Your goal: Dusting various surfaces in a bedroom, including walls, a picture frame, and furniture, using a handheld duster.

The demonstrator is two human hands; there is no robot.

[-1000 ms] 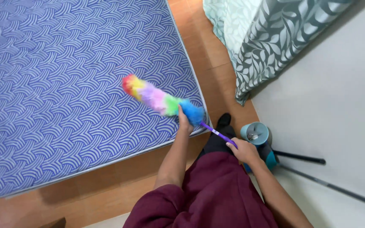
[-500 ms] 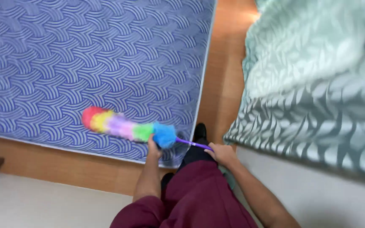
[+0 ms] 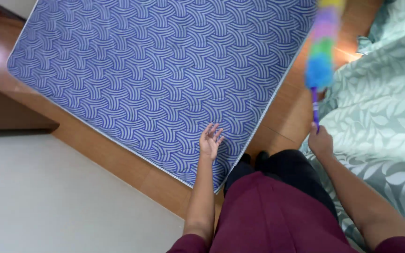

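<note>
The rainbow duster [image 3: 321,51] is being gripped by the right hand [image 3: 320,140] and raised blurred; the left hand [image 3: 210,140] is being held open over the mattress [image 3: 155,70]. A loose grip could be letting the duster slip.

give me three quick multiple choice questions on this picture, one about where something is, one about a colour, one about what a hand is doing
1. Where is the left hand?
A. over the near corner of the blue mattress
B. on the green bedspread
C. on the duster

2. What colour is the duster handle?
A. red
B. purple
C. white

3. What is the right hand doing?
A. hanging open with nothing in it
B. lying flat on the floor
C. gripping the duster by its handle, fluffy end up

Answers: 1 A, the open fingers spread above the patterned mattress near its corner. 2 B, the thin stick below the blue fluff is purple. 3 C, the fist is closed round the bottom of the handle.
</note>
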